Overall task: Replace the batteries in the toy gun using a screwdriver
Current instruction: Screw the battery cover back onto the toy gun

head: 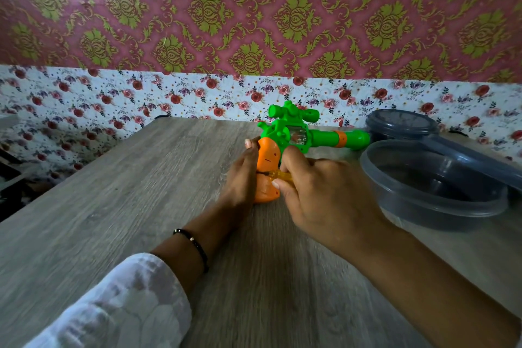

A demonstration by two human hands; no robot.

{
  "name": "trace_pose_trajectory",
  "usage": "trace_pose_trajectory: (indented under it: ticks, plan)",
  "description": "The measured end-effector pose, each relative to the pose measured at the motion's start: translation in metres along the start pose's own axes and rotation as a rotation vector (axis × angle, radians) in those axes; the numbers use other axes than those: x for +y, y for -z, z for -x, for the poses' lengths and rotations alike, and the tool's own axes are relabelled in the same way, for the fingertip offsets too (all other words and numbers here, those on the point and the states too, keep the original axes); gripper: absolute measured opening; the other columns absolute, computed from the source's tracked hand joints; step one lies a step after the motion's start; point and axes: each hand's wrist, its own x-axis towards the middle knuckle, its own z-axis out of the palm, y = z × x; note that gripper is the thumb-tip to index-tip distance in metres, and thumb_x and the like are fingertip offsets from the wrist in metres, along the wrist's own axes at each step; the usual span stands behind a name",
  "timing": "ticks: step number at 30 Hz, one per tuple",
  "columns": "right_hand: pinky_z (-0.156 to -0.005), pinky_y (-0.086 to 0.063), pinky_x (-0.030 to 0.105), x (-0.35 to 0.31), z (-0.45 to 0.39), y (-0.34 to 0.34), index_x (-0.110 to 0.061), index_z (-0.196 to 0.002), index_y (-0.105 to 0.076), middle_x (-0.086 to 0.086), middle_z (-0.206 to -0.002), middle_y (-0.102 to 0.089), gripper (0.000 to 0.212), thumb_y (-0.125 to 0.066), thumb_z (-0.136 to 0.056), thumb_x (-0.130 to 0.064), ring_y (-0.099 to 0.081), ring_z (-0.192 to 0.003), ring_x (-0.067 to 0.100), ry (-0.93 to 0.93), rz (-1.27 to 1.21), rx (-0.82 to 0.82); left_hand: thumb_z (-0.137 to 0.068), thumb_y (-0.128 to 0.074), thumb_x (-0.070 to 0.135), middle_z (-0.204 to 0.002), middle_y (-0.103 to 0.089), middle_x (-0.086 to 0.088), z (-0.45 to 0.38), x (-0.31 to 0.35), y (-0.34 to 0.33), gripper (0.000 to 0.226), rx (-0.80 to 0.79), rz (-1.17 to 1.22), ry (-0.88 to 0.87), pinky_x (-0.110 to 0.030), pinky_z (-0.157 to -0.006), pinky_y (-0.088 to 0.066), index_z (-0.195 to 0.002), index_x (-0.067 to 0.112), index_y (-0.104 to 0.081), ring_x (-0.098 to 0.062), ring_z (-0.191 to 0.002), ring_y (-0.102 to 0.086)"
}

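Meanwhile, left hand (245,175) grips toy gun (293,138)'s orange grip; right hand (319,192) clamps yellow screwdriver (278,176) against it.

Your right hand (319,192) hides most of the screwdriver (278,175), and its tip is too small to make out. At 3 o'clock, the frame edge cuts off the lid (466,155).

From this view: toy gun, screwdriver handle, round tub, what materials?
Toy gun: moulded plastic, glossy green body with orange grip, going by its highlights. Screwdriver handle: translucent yellow, likely plastic; mostly hidden in the right hand. Tub: see-through greyish plastic, smooth rim. Left hand steadies the grip.
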Motion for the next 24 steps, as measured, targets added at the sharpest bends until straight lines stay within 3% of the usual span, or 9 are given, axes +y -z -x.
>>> trace_pose_trajectory:
  ticks: [4,8,12,14,19,24]
  plan:
    - [-0.038,-0.037,0.029,-0.003,0.001,-0.002,-0.007,-0.097,-0.058,0.008,-0.054,-0.061,0.030,-0.063,-0.077,-0.028,-0.059,-0.043,0.029,-0.043,0.002,-0.002,-0.098,-0.028,0.057,-0.111,-0.070,-0.006,0.002,0.001,-0.001,0.044,0.022,-0.028,-0.016,-0.054,-0.096,-0.048,-0.099,0.040,-0.069,-0.024,-0.105,-0.066]
    - [-0.038,-0.036,0.028,-0.003,0.000,-0.002,-0.010,-0.092,-0.057,0.007,-0.051,-0.060,0.026,-0.058,-0.078,-0.033,-0.058,-0.040,0.028,-0.116,-0.024,0.019,-0.091,-0.027,0.066,-0.112,-0.070,-0.008,0.002,0.002,-0.003,0.060,0.014,-0.009,-0.038,-0.054,-0.096,-0.048,-0.115,0.025,-0.064,-0.025,-0.106,-0.066]
    - [-0.039,-0.031,0.026,-0.003,-0.001,-0.003,-0.012,-0.089,-0.055,0.004,-0.051,-0.060,0.024,-0.059,-0.079,-0.033,-0.058,-0.041,0.026,-0.092,0.002,0.033,-0.082,-0.029,0.076,-0.113,-0.070,-0.005,0.002,0.002,-0.004,0.066,0.013,-0.018,-0.014,-0.053,-0.098,-0.047,-0.115,0.030,-0.064,-0.023,-0.108,-0.065]
    - [-0.037,-0.035,0.028,-0.002,-0.004,-0.003,-0.014,-0.089,-0.053,0.003,-0.052,-0.059,0.023,-0.060,-0.079,-0.034,-0.058,-0.042,0.026,-0.070,0.005,0.046,-0.081,-0.029,0.078,-0.115,-0.069,-0.008,0.002,0.005,-0.003,0.067,-0.004,0.029,0.008,-0.055,-0.098,-0.046,-0.112,0.030,-0.066,-0.027,-0.110,-0.064]
    - [-0.038,-0.042,0.029,0.010,-0.003,0.006,-0.023,-0.094,-0.045,0.000,-0.057,-0.061,0.027,-0.059,-0.078,-0.040,-0.059,-0.048,0.026,-0.036,-0.020,0.052,-0.098,-0.009,0.055,-0.125,-0.063,-0.013,0.002,0.004,-0.002,0.065,-0.056,0.162,-0.015,-0.049,-0.099,-0.047,-0.126,0.020,-0.055,-0.030,-0.116,-0.060]
    - [-0.043,-0.048,0.031,0.015,-0.002,0.012,-0.017,-0.094,-0.063,0.001,-0.069,-0.065,0.025,-0.065,-0.075,-0.034,-0.064,-0.059,0.026,0.007,-0.020,0.028,-0.093,-0.012,0.063,-0.132,-0.060,-0.006,0.000,0.005,0.003,0.069,-0.029,0.181,0.024,-0.054,-0.104,-0.042,-0.141,0.024,-0.044,-0.025,-0.119,-0.059]
